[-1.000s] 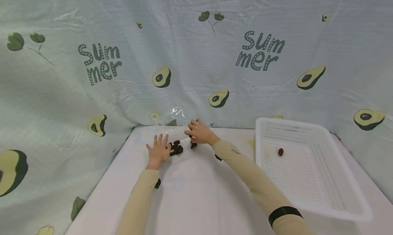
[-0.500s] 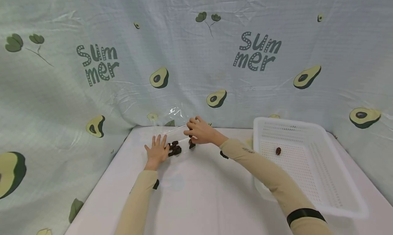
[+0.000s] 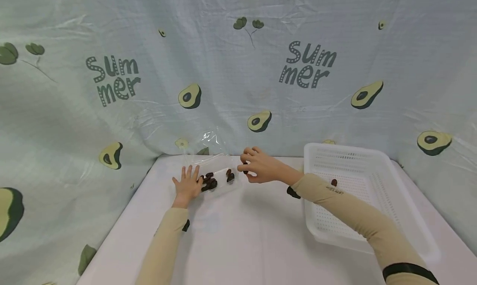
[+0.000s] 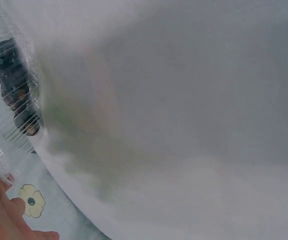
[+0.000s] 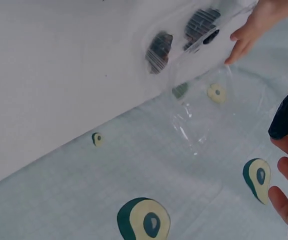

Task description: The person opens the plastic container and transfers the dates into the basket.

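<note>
A clear plastic box [image 3: 223,189] with its transparent lid [image 3: 212,142] raised stands at the table's back left. Several dark dates [image 3: 209,182] lie inside, with a smaller group [image 3: 230,176] on the right. My left hand [image 3: 187,187], fingers spread and straight, rests at the box's left side. Just right of the box, my right hand [image 3: 265,167] pinches one date [image 5: 287,117] between thumb and finger, above the table. In the left wrist view, the box with dates [image 4: 15,75] shows at the left edge, above part of my left hand [image 4: 6,212].
A white perforated plastic basket [image 3: 406,202] stands on the right of the table [image 3: 231,243]. One date [image 3: 334,182] lies in it; my right forearm passes over its near part. A printed sheet [image 3: 223,61] hangs behind the table.
My right hand has come out of the box and moved right, carrying a date. The dates at the box's right side now show. My left hand stays by the box.
</note>
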`<state>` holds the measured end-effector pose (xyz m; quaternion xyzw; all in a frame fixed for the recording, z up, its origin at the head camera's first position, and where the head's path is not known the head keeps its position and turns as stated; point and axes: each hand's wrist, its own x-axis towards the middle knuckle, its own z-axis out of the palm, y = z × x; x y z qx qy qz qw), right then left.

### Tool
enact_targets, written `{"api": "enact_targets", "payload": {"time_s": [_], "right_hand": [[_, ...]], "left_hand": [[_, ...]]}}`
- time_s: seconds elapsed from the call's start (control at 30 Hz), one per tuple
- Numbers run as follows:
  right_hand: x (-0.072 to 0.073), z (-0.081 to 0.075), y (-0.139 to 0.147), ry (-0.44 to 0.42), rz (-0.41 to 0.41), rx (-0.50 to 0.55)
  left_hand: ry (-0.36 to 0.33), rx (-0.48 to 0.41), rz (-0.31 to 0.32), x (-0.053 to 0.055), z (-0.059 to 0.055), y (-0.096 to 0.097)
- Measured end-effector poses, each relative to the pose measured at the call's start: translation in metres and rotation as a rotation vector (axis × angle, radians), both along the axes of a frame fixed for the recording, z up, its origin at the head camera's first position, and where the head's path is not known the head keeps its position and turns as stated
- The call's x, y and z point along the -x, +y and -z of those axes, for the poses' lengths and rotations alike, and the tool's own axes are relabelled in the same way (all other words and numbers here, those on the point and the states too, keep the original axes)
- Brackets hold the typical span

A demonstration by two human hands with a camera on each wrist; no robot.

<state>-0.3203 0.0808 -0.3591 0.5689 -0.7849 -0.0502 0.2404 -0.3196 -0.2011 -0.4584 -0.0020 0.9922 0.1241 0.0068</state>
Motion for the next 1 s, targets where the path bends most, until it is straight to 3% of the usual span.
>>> {"api": "enact_targets", "payload": {"time_s": [0.2, 0.57, 1.0], "right_hand": [[-0.009, -0.010, 0.034, -0.011, 0.024, 0.052], [-0.019, -0.010, 0.107, 0.076, 0.055, 0.142], [-0.028, -0.006, 0.179, 0.112, 0.214, 0.238]], "left_hand": [[0.000, 0.015, 0.002, 0.001, 0.000, -0.001], [-0.013, 0.011, 0.010, 0.000, -0.001, -0.001], [0.001, -0.006, 0.023, -0.001, 0.000, -0.002]]}}
